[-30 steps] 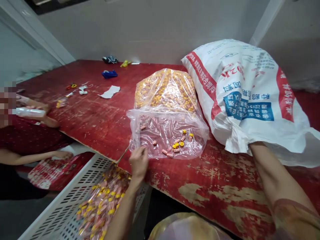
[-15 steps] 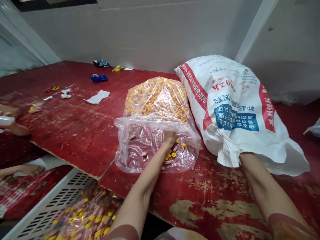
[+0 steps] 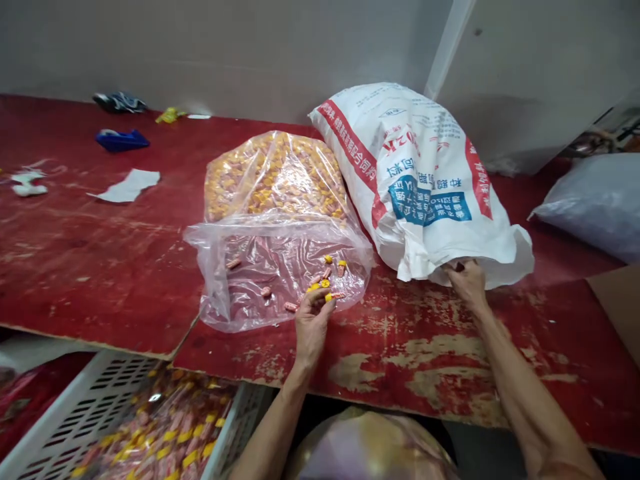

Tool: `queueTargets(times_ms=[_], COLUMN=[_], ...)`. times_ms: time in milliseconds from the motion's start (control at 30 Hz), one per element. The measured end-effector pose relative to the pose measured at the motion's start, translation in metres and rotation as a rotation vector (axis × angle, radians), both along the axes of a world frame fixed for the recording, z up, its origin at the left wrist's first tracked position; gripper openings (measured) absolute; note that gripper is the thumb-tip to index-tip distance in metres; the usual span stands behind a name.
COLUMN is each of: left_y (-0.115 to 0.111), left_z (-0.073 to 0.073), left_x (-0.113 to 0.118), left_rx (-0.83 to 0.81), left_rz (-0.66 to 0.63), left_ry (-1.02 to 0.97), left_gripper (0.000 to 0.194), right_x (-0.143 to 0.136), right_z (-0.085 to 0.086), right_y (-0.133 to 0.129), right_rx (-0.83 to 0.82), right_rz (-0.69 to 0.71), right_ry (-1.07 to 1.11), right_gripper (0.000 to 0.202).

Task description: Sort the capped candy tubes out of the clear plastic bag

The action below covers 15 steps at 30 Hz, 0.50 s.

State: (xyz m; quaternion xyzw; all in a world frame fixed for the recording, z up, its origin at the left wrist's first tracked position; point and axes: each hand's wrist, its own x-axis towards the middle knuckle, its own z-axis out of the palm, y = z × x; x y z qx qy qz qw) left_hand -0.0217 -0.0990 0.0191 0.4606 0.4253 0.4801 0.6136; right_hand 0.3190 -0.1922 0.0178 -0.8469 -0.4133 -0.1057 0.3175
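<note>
My left hand (image 3: 311,327) pinches a small pink tube with a yellow cap (image 3: 336,296) over the near edge of a clear plastic bag (image 3: 215,293). A heap of the same yellow-capped pieces (image 3: 275,177) fills the bag's far half, and several lie loose near its mouth. At the open mouth of a white woven sack (image 3: 435,153) is my right hand (image 3: 470,285), its fingers curled and partly inside the opening. What those fingers hold, if anything, is too small and dark to make out. The sack lies on its side, so its contents are hidden.
Below the edge of the red table (image 3: 100,267) stands a white slatted crate (image 3: 75,413) of bagged yellow-capped pieces. A paper sheet (image 3: 130,185) and a blue tape dispenser (image 3: 121,140) lie to the left. On the right are a pale plastic bag (image 3: 595,203) and cardboard (image 3: 620,310).
My left hand has come out of the clear bag with one capped tube. My right hand has drawn back from deep in the sack to its mouth. The view has shifted right.
</note>
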Motion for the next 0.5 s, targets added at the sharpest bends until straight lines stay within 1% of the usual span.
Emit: queueTargets(times_ms=[67, 133, 200, 267, 333, 433, 500], left_y=[-0.019, -0.034, -0.047, -0.055, -0.061, -0.067, -0.071], left_z=[0.002, 0.006, 0.012, 0.014, 0.013, 0.008, 0.006], left_x=[0.014, 0.029, 0.040, 0.047, 0.050, 0.050, 0.049], left_rx=[-0.076, -0.129, -0.150, -0.144, -0.107, -0.017, 0.040], left_rz=[-0.038, -0.107, -0.196, -0.260, -0.280, -0.285, -0.289], left_ry=[-0.061, -0.104, -0.126, -0.127, -0.108, -0.030, 0.016], left_gripper=[0.032, 0.031, 0.028, 0.025, 0.025, 0.022, 0.021], right_x=[-0.023, -0.053, -0.080, -0.101, -0.116, -0.130, -0.138], right_z=[-0.001, 0.001, 0.004, 0.005, 0.003, -0.001, -0.001], right_y=[-0.033, -0.060, -0.075, -0.079, -0.075, -0.062, -0.054], right_rx=[0.103, 0.175, 0.132, 0.070, 0.055, 0.080, 0.099], right_rz=[0.061, 0.205, 0.387, 0.552, 0.670, 0.784, 0.821], right_ry=[-0.026, -0.007, 0.065, 0.141, 0.198, 0.258, 0.261], right_gripper=[0.047, 0.041, 0.037, 0.039, 0.042, 0.034, 0.026])
